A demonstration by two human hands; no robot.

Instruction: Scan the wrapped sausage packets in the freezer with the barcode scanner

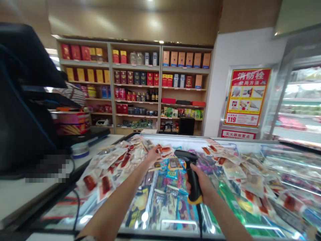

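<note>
My right hand (204,184) is wrapped round the handle of a black and yellow barcode scanner (192,179). The scanner stands upright with its head tilted to the left and a cable hanging below. Farther off, my left hand (153,157) grips the edge of a clear packet of reddish-brown food (165,150), its fingers partly hidden. A heap of similar packets (120,160) lies to the left on the glass lid of a freezer (152,187). A second pile of packets (240,170) spreads over the lid to the right.
A counter (22,197) on the left carries a dark checkout terminal (22,100), a red and yellow box (72,123) and a small round tub (80,149). Shelves of boxed bottles (136,78) line the back. Someone in a striped top (72,93) is partly hidden behind the terminal.
</note>
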